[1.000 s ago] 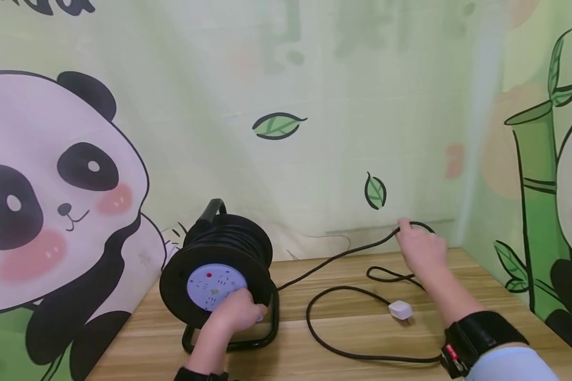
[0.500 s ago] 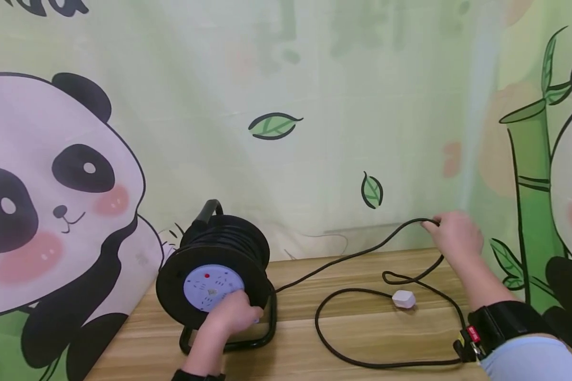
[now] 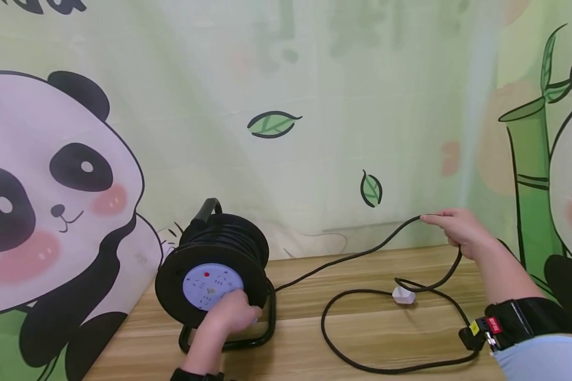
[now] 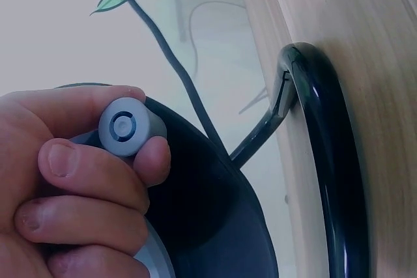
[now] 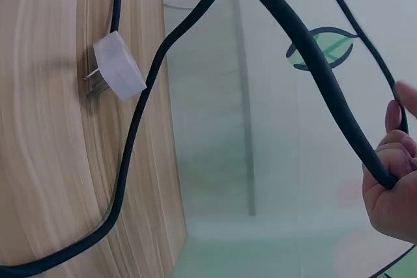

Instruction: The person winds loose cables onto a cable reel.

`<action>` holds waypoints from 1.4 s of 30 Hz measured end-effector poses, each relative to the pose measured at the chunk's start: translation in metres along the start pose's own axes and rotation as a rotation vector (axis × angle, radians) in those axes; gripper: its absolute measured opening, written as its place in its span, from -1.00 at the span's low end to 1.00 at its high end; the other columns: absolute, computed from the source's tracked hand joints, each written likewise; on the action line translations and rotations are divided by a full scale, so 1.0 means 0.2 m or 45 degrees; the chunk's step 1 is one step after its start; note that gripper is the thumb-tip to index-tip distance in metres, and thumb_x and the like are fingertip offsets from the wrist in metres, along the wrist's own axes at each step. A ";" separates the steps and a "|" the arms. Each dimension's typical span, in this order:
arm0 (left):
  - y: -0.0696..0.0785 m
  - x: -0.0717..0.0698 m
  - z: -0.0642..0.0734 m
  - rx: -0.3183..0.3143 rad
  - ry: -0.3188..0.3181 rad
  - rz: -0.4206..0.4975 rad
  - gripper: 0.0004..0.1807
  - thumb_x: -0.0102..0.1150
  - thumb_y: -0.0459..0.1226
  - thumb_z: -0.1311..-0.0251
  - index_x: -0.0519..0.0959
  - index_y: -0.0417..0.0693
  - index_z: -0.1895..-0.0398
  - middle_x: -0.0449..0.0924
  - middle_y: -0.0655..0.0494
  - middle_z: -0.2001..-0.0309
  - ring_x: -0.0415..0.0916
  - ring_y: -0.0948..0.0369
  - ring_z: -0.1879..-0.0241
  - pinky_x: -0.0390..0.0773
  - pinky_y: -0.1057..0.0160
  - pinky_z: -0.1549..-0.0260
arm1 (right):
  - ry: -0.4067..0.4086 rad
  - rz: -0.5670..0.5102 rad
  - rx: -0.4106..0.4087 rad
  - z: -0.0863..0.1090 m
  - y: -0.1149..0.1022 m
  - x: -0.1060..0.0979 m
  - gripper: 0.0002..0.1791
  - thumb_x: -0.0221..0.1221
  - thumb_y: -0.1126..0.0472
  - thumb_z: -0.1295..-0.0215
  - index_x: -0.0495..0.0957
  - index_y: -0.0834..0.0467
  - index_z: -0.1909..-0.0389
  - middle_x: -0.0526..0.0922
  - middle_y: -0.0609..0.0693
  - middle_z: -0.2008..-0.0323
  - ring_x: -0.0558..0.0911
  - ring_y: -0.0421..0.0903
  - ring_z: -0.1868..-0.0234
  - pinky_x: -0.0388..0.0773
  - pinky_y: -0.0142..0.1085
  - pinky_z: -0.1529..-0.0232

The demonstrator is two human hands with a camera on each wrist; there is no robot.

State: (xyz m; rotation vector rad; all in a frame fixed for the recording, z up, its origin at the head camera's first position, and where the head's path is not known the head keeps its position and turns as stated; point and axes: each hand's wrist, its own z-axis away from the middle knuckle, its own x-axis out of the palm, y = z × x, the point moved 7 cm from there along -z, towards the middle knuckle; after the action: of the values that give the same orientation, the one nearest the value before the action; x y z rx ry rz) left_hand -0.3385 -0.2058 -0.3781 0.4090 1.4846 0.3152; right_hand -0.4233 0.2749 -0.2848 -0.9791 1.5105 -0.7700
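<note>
While two bare hands share the lower half of the frame, it's the left hand (image 3: pixel 231 313) on one black cable reel (image 3: pixel 219 254), bottom and left of centre, fingers curled round a single grey knob (image 4: pixel 133 126), plain to see at the left of the left wrist view. Over at centre right, the right hand (image 3: pixel 462 230) has its fingers wrapped around one black cord (image 3: pixel 348 257), and what a line that cord draws: rising from the reel to the fingertips, dropping out below the hand, then looping over the wooden table (image 3: pixel 305 328) at lower right! One white plug (image 3: pixel 403 295) sits there, a bend of cord crossing its top edge, at least two pins showing in the right wrist view. Count the reel's parts: one handle (image 3: pixel 206 211) on top, one round socket panel (image 3: pixel 209 286) with one red button (image 3: pixel 207 274), one tubular frame (image 3: pixel 273 317). Behind, on the backdrop (image 3: pixel 314 69), two leaves (image 3: pixel 274 125) float near centre, two pandas (image 3: pixel 76 174) flanking left and right.
</note>
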 end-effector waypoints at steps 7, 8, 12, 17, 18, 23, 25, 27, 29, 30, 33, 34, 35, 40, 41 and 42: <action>-0.01 0.01 -0.01 0.001 -0.006 0.003 -0.55 0.21 -0.08 -0.09 0.52 -0.32 0.18 0.52 -0.06 0.22 0.42 0.07 0.29 0.48 -0.03 0.20 | 0.158 0.196 -0.035 -0.01 -0.01 0.01 -0.21 0.07 -0.32 -0.27 0.40 0.33 -0.14 0.34 0.34 -0.17 0.38 0.21 -0.03 0.33 0.19 -0.03; -0.01 0.01 -0.01 0.002 -0.008 0.005 -0.56 0.21 -0.08 -0.08 0.52 -0.32 0.19 0.51 -0.06 0.22 0.42 0.07 0.29 0.48 -0.03 0.20 | 0.174 0.197 -0.040 -0.01 -0.01 0.02 -0.21 0.06 -0.33 -0.27 0.41 0.33 -0.14 0.31 0.35 -0.21 0.27 0.27 -0.16 0.23 0.25 -0.10; 0.00 0.00 0.00 0.010 0.000 0.009 -0.55 0.22 -0.08 -0.09 0.52 -0.34 0.18 0.52 -0.07 0.22 0.42 0.07 0.29 0.48 -0.03 0.21 | 0.209 0.190 -0.049 -0.01 -0.01 0.02 -0.20 0.04 -0.33 -0.27 0.40 0.32 -0.15 0.32 0.35 -0.22 0.21 0.31 -0.23 0.19 0.28 -0.13; 0.01 -0.02 0.00 0.026 0.019 0.009 -0.54 0.24 -0.05 -0.10 0.52 -0.33 0.21 0.53 -0.08 0.21 0.43 0.08 0.28 0.49 -0.04 0.20 | 0.226 0.208 -0.080 -0.01 -0.01 0.01 -0.23 0.05 -0.32 -0.28 0.44 0.32 -0.11 0.36 0.34 -0.17 0.25 0.29 -0.20 0.21 0.27 -0.12; 0.00 -0.02 0.00 0.025 0.016 0.011 -0.54 0.24 -0.05 -0.10 0.53 -0.33 0.23 0.54 -0.08 0.22 0.44 0.08 0.28 0.49 -0.04 0.20 | 0.225 0.218 -0.086 -0.01 -0.01 0.01 -0.24 0.06 -0.31 -0.28 0.45 0.32 -0.09 0.38 0.33 -0.15 0.27 0.29 -0.19 0.21 0.27 -0.12; -0.03 -0.01 0.02 0.010 -0.022 0.023 -0.62 0.25 -0.02 -0.11 0.53 -0.20 0.44 0.52 0.02 0.40 0.43 0.12 0.39 0.50 0.05 0.34 | 0.205 0.241 -0.097 -0.01 0.01 0.03 -0.31 0.08 -0.28 -0.29 0.49 0.33 0.00 0.42 0.32 -0.10 0.31 0.26 -0.15 0.22 0.27 -0.11; -0.04 -0.01 0.03 0.020 -0.039 0.023 -0.62 0.24 0.00 -0.12 0.53 -0.14 0.53 0.49 0.07 0.49 0.42 0.14 0.46 0.46 0.12 0.43 | 0.205 0.245 -0.100 -0.01 0.02 0.04 -0.33 0.08 -0.25 -0.31 0.49 0.33 0.02 0.43 0.32 -0.08 0.32 0.26 -0.13 0.24 0.26 -0.10; -0.04 0.00 0.03 0.029 -0.060 0.027 -0.60 0.23 0.01 -0.13 0.53 -0.12 0.61 0.46 0.11 0.60 0.40 0.17 0.54 0.41 0.18 0.51 | 0.201 0.257 -0.102 -0.01 0.01 0.05 -0.33 0.09 -0.25 -0.31 0.49 0.34 0.01 0.43 0.32 -0.08 0.32 0.26 -0.13 0.24 0.25 -0.10; -0.06 0.01 0.04 0.020 -0.090 0.027 -0.55 0.22 0.03 -0.15 0.51 -0.10 0.70 0.41 0.14 0.71 0.38 0.19 0.62 0.36 0.22 0.55 | 0.177 0.262 -0.101 -0.01 0.01 0.08 -0.33 0.08 -0.24 -0.32 0.49 0.35 0.00 0.43 0.33 -0.09 0.31 0.27 -0.14 0.24 0.25 -0.10; -0.07 0.01 0.05 0.020 -0.104 0.029 -0.53 0.21 0.03 -0.16 0.49 -0.09 0.75 0.38 0.15 0.76 0.36 0.20 0.65 0.34 0.23 0.56 | 0.164 0.270 -0.103 -0.02 0.01 0.09 -0.33 0.08 -0.24 -0.32 0.48 0.35 0.00 0.43 0.33 -0.09 0.31 0.27 -0.14 0.25 0.25 -0.10; -0.10 0.01 0.06 0.028 -0.140 0.010 -0.47 0.18 0.03 -0.19 0.45 -0.06 0.84 0.33 0.18 0.86 0.37 0.21 0.67 0.33 0.22 0.52 | 0.125 0.277 -0.107 -0.03 0.00 0.14 -0.34 0.08 -0.23 -0.32 0.51 0.35 0.01 0.45 0.32 -0.09 0.32 0.26 -0.14 0.25 0.24 -0.10; -0.11 0.01 0.07 0.034 -0.148 0.000 -0.45 0.17 0.02 -0.20 0.43 -0.05 0.87 0.32 0.18 0.87 0.38 0.21 0.66 0.33 0.22 0.49 | 0.114 0.277 -0.110 -0.03 -0.01 0.15 -0.35 0.09 -0.22 -0.32 0.51 0.35 0.02 0.45 0.32 -0.08 0.32 0.26 -0.14 0.26 0.24 -0.10; -0.12 0.01 0.07 0.038 -0.155 -0.006 -0.45 0.17 0.02 -0.20 0.43 -0.05 0.88 0.32 0.18 0.88 0.39 0.21 0.65 0.34 0.21 0.46 | 0.107 0.278 -0.114 -0.03 -0.01 0.17 -0.36 0.09 -0.20 -0.33 0.52 0.35 0.02 0.46 0.32 -0.08 0.33 0.26 -0.13 0.26 0.23 -0.09; -0.17 0.01 0.08 0.040 -0.158 -0.040 -0.45 0.16 0.01 -0.21 0.45 -0.04 0.89 0.35 0.19 0.88 0.41 0.21 0.62 0.35 0.20 0.45 | 0.076 0.269 -0.116 -0.05 -0.02 0.24 -0.42 0.12 -0.13 -0.34 0.52 0.36 0.01 0.46 0.34 -0.08 0.33 0.28 -0.15 0.27 0.23 -0.11; -0.19 0.01 0.08 0.034 -0.157 -0.039 -0.46 0.17 0.00 -0.20 0.45 -0.04 0.88 0.35 0.19 0.87 0.41 0.21 0.63 0.34 0.21 0.46 | 0.071 0.266 -0.116 -0.05 -0.03 0.26 -0.43 0.12 -0.12 -0.34 0.53 0.36 0.01 0.47 0.34 -0.08 0.33 0.28 -0.15 0.27 0.23 -0.11; -0.20 0.00 0.09 0.033 -0.152 -0.039 -0.47 0.17 0.00 -0.20 0.46 -0.04 0.88 0.36 0.19 0.87 0.40 0.21 0.64 0.34 0.22 0.48 | 0.068 0.262 -0.118 -0.06 -0.03 0.27 -0.43 0.13 -0.11 -0.34 0.53 0.36 0.01 0.47 0.35 -0.08 0.34 0.28 -0.15 0.27 0.23 -0.12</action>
State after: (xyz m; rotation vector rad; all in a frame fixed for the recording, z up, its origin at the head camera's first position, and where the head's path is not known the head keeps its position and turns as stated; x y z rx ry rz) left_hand -0.3230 -0.2421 -0.3960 0.4187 1.3782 0.2431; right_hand -0.4357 0.2236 -0.3015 -0.8604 1.6761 -0.5871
